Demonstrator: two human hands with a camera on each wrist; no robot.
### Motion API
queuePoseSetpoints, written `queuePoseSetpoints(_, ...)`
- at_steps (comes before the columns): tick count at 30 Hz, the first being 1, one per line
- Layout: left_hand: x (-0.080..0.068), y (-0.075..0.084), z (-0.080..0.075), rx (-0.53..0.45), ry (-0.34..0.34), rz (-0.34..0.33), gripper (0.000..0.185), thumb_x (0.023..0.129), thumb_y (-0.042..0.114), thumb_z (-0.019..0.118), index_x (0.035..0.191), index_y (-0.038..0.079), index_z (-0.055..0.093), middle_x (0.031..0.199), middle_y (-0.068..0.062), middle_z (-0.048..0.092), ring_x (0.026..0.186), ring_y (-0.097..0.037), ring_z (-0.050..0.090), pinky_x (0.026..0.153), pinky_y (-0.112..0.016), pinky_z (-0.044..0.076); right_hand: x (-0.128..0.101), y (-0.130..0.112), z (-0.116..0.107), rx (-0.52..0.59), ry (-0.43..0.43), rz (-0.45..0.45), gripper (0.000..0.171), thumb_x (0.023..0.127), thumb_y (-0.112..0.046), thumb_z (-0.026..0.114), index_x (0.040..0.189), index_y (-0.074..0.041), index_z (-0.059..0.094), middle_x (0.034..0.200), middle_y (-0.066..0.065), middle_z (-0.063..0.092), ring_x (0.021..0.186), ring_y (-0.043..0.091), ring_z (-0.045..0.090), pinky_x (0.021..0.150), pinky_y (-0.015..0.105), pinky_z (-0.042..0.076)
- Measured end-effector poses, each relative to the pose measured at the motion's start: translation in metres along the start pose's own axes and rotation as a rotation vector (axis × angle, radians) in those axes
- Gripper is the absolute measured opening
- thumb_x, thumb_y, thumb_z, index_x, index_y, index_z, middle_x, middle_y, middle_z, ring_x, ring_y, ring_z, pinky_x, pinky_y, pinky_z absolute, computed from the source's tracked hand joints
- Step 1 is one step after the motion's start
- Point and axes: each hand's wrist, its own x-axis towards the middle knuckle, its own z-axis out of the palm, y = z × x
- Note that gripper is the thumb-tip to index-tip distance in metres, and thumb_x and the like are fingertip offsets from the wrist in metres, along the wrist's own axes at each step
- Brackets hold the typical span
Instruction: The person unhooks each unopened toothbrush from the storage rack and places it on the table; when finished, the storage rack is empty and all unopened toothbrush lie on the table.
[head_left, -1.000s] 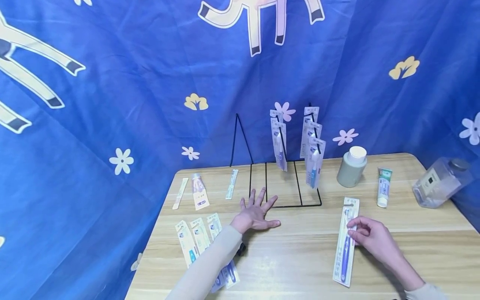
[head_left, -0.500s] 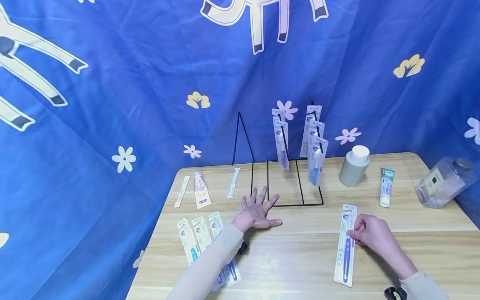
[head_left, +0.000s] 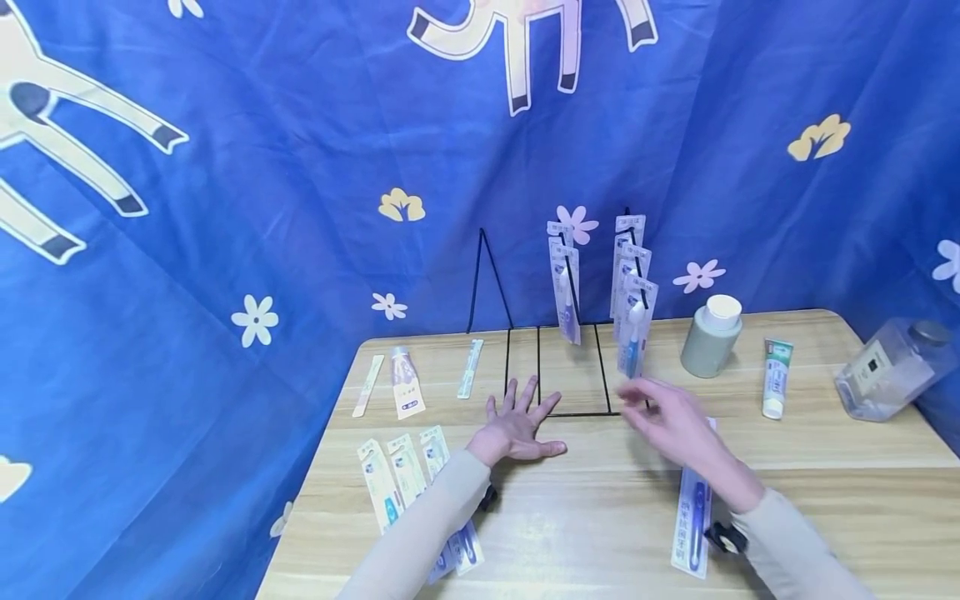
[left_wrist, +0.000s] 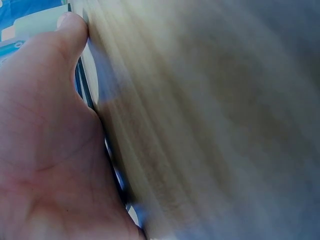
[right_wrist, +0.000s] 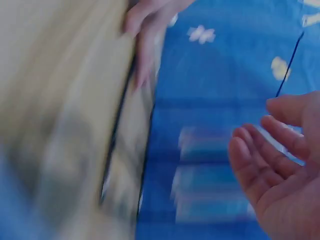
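Observation:
My left hand lies flat with spread fingers on the wooden table, its fingertips at the base of the black wire rack. My right hand hovers blurred over the table near the rack's right foot, fingers loose and holding nothing; the right wrist view shows its empty palm. A packaged purple toothbrush lies on the table under my right forearm. Several packaged toothbrushes hang on the rack's hooks.
Three packaged toothbrushes lie by my left forearm. At the back left lie a thin stick pack, a small tube and another pack. A grey bottle, a toothpaste tube and a clear bottle stand at right.
My right hand has let go of the purple toothbrush pack and moved up and left toward the rack. The pack stays on the table. The left hand has not moved.

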Motion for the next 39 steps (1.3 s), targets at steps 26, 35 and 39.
queuePoseSetpoints(26,0.002,0.001,0.003,0.006,0.028,-0.009,0.092,0.084,0.090,0.038,0.160,0.051,0.006,0.173,-0.001,-0.010,0.159,-0.040,-0.004,0.122,-0.071,0.014,0.115,-0.041,0.050,0.219,0.404,-0.087,0.011,0.085,0.009,0.070,0.090,0.000,0.071,0.092,0.014,0.074,0.080,0.025,0.073,0.072,0.025,0.061)
queuePoseSetpoints(35,0.001,0.000,0.004,-0.007,0.009,-0.012,0.092,0.083,0.090,0.038,0.160,0.050,0.005,0.173,-0.001,-0.011,0.159,-0.039,-0.005,0.122,-0.070,0.012,0.067,-0.049,0.037,0.206,0.365,-0.044,0.018,0.082,0.014,0.071,0.085,-0.004,0.073,0.089,0.010,0.076,0.078,0.018,0.070,0.070,0.018,0.058)
queuePoseSetpoints(39,0.002,0.000,0.004,-0.006,0.016,-0.004,0.092,0.083,0.091,0.038,0.159,0.052,0.002,0.173,0.000,-0.012,0.159,-0.039,-0.006,0.122,-0.071,0.012,0.043,-0.053,0.022,0.170,0.363,-0.054,0.021,0.080,0.015,0.072,0.084,-0.006,0.073,0.089,0.007,0.076,0.079,0.009,0.067,0.071,0.016,0.057)
